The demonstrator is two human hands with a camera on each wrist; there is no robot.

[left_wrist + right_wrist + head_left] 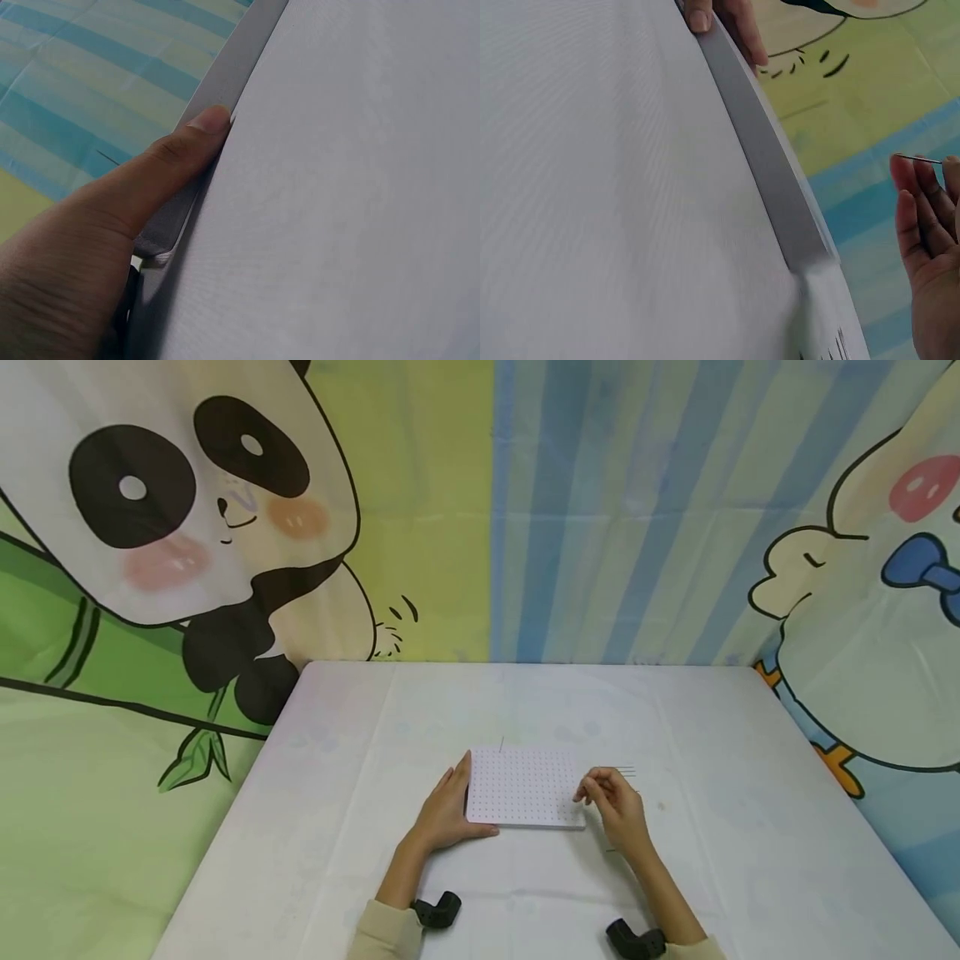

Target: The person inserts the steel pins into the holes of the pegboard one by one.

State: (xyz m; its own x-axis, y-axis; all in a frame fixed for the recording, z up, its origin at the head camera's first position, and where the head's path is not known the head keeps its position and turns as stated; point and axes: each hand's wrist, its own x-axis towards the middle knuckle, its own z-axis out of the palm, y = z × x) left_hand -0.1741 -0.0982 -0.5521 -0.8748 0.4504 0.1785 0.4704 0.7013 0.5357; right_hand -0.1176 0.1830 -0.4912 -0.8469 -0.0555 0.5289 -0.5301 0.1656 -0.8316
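I see the left hand (445,814) lying flat, fingers straight along the left edge of the board (525,787), thumb at its near edge. The board, white and dotted with holes, lies mid-table (720,860). At its right near corner the right hand (617,806) has its fingers loosely curled, pinching 1 thin pin (917,158). More pins (625,771) lie just beyond that hand.

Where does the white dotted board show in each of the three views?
Head: board at table centre, between the hands.
Left wrist: its grey edge under the left hand.
Right wrist: its edge runs diagonally through the middle.
Shared landmark: the left hand on the board's side.
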